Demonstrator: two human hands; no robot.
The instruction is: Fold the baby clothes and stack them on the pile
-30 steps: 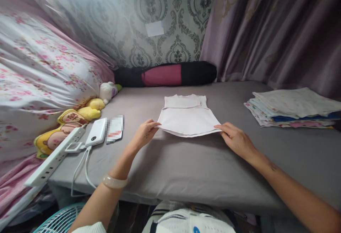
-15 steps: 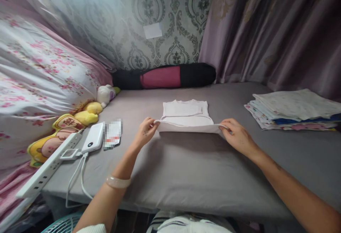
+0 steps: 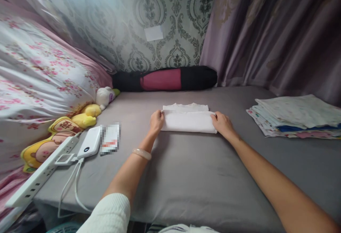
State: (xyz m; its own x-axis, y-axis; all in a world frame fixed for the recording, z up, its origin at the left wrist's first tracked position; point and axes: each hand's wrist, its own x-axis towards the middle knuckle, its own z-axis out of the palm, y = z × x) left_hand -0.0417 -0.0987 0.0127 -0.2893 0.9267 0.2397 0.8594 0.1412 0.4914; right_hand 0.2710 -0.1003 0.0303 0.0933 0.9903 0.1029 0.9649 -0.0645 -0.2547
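Note:
A white garment, which looks like a small shirt [image 3: 189,122], lies on the grey bed sheet [image 3: 191,176] in front of me. Its near part is folded up over the rest, and only a strip with the neckline shows at the far side. My left hand [image 3: 156,120] pinches the left end of the folded edge. At the right end, my right hand [image 3: 222,123] grips the same edge between thumb and fingers. Both hands are closed on the cloth.
A stack of folded cloths [image 3: 295,117] lies to the right. On the left are a white power bank [image 3: 90,141] with cables, a blurred packet [image 3: 109,139], a power strip [image 3: 39,174] and plush toys [image 3: 85,115]. A black and red roll [image 3: 162,79] lies along the wall.
Both hands have moved away from me, carrying the garment's near edge up and over its middle. The raised edge now lies close to the neckline.

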